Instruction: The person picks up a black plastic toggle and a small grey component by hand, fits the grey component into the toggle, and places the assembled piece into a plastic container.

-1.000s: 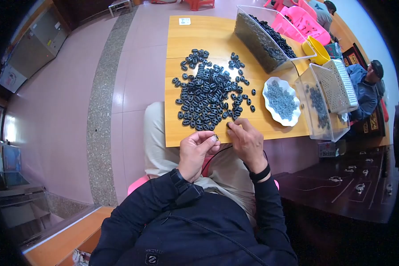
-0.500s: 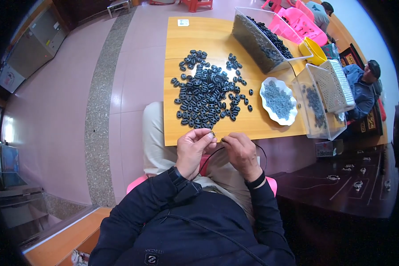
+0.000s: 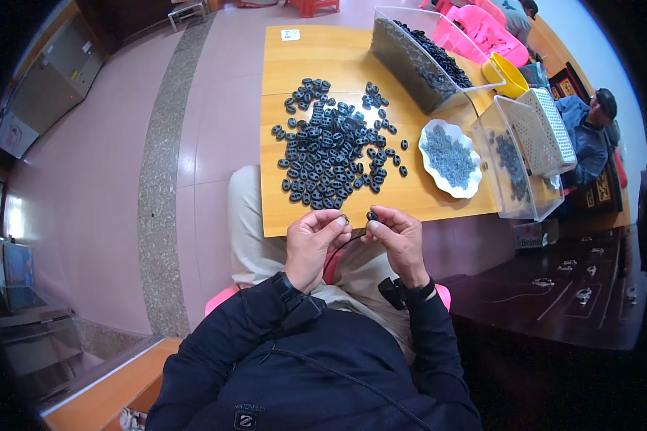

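Observation:
Over the table's near edge, my left hand (image 3: 312, 244) pinches a small dark loop (image 3: 346, 219) between thumb and forefinger; whether it is metal or cord is too small to tell. Beside it, my right hand (image 3: 401, 241) grips a black oval two-hole piece (image 3: 372, 215) between thumb and fingers. A thin black cord (image 3: 336, 251) hangs in a curve below, running up to the right-hand fingers. Just beyond both hands, a large heap of similar black two-hole pieces (image 3: 323, 154) is spread over the wooden table (image 3: 287, 68).
A white scalloped dish (image 3: 430, 169) holds small clear-grey bits. Right of it stand a clear bin (image 3: 492, 194) with black pieces and a white perforated basket (image 3: 543, 136). Farther back are a large full clear bin (image 3: 402, 68) and a yellow bowl (image 3: 509, 75). A person (image 3: 586, 133) sits at right.
My right hand has turned over, bringing the black two-hole piece into sight at its fingertips. The cord loop right of that hand is out of sight. My left hand stays put.

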